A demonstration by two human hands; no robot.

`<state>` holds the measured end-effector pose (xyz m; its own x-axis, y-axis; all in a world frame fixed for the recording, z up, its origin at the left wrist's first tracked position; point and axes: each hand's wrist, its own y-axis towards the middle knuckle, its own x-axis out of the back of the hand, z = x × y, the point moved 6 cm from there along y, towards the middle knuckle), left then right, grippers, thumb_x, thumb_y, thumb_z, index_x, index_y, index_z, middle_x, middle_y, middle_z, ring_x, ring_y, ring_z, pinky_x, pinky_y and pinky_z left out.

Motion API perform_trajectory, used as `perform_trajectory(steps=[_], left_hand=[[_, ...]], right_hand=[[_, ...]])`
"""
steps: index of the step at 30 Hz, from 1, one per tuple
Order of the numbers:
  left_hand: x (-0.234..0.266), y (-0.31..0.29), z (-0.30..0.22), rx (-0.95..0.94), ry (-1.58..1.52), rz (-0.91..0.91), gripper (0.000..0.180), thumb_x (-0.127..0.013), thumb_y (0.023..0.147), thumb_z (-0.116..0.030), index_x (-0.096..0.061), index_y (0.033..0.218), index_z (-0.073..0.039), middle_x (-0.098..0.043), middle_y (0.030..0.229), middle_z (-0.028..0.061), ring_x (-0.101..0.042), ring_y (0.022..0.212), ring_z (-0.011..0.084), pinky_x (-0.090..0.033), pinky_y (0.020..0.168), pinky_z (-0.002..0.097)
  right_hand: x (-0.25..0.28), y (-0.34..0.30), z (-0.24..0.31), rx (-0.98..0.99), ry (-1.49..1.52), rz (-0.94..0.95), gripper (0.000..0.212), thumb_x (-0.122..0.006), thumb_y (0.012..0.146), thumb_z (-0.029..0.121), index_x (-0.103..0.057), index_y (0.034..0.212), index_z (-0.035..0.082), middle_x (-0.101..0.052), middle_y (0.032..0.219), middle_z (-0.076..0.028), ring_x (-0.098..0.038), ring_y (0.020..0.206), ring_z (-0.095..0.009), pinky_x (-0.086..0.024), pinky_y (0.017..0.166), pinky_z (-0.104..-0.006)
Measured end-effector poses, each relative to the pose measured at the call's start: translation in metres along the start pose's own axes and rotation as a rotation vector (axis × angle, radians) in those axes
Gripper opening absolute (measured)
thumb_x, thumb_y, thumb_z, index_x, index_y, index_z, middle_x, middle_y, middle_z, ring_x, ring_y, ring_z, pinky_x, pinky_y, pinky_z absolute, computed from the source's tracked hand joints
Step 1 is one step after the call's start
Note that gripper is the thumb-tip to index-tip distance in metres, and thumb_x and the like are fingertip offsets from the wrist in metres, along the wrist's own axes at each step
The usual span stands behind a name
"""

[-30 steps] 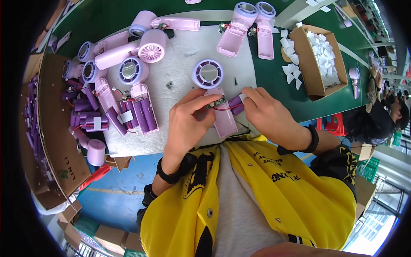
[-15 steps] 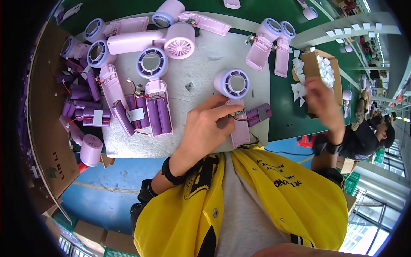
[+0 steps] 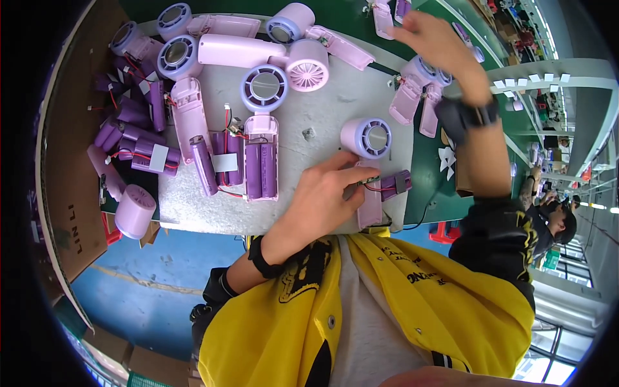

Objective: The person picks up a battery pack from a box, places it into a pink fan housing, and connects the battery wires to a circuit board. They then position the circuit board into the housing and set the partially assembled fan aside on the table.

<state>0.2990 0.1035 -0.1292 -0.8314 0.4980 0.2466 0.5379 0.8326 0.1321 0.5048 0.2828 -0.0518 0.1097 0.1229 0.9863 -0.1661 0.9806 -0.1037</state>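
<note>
My left hand (image 3: pixel 327 193) pinches a small green circuit board (image 3: pixel 369 180) over the open handle of a pink handheld fan (image 3: pixel 369 208). The fan's round head (image 3: pixel 366 137), with a lilac ring, lies just beyond my fingers. Red and black wires run from the board to a purple battery pack (image 3: pixel 396 185) beside the handle. My right hand (image 3: pixel 438 44) is raised at the far right, fingers partly spread, with nothing visible in them. Nearest to its fingertips is a pink fan shell (image 3: pixel 382 18) on the green surface.
Left on the grey mat (image 3: pixel 309 168) lie several fans, one open handle holding purple cells (image 3: pixel 261 169). Loose battery packs (image 3: pixel 155 157) crowd against a cardboard box (image 3: pixel 77 161). Two open fans (image 3: pixel 406 100) rest right. White stickers (image 3: pixel 446 158) lie near a carton (image 3: pixel 463 182) behind my right arm.
My right hand has moved from the carton of white pieces up and away, to the far edge. My left hand keeps its pinch on the circuit board. The view has shifted slightly.
</note>
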Motion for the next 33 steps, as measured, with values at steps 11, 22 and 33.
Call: perform_trajectory(steps=[11, 22, 33], left_hand=[[-0.004, -0.003, -0.001, -0.02, -0.023, 0.044, 0.036, -0.066, 0.072, 0.003, -0.073, 0.105, -0.009, -0.067, 0.101, 0.0117, -0.066, 0.071, 0.0263, -0.054, 0.064, 0.0337], [0.006, 0.006, 0.003, 0.088, 0.044, -0.006, 0.037, -0.065, 0.072, 0.006, -0.073, 0.106, -0.008, -0.067, 0.103, 0.0094, -0.066, 0.073, 0.0194, -0.052, 0.065, 0.0274], [0.008, 0.004, 0.006, 0.145, 0.085, 0.01, 0.039, -0.065, 0.073, 0.007, -0.072, 0.107, -0.009, -0.066, 0.105, 0.0062, -0.06, 0.069, 0.0126, -0.049, 0.063, 0.0253]], right_hand=[[-0.027, 0.035, -0.103, -0.274, 0.897, 0.219, 0.044, -0.057, 0.091, 0.048, -0.061, 0.105, 0.006, -0.066, 0.079, -0.009, -0.055, 0.055, -0.011, -0.04, 0.044, -0.0228], [-0.042, -0.258, -0.088, -0.436, 0.743, -0.183, 0.027, -0.051, 0.095, 0.03, -0.059, 0.098, 0.005, -0.058, 0.078, 0.0, -0.049, 0.06, -0.009, -0.036, 0.049, -0.0235], [-0.075, -0.261, -0.037, -0.463, 0.164, -0.4, 0.026, -0.07, 0.085, 0.012, -0.062, 0.107, 0.003, -0.062, 0.102, -0.014, -0.062, 0.092, -0.03, -0.05, 0.08, -0.037]])
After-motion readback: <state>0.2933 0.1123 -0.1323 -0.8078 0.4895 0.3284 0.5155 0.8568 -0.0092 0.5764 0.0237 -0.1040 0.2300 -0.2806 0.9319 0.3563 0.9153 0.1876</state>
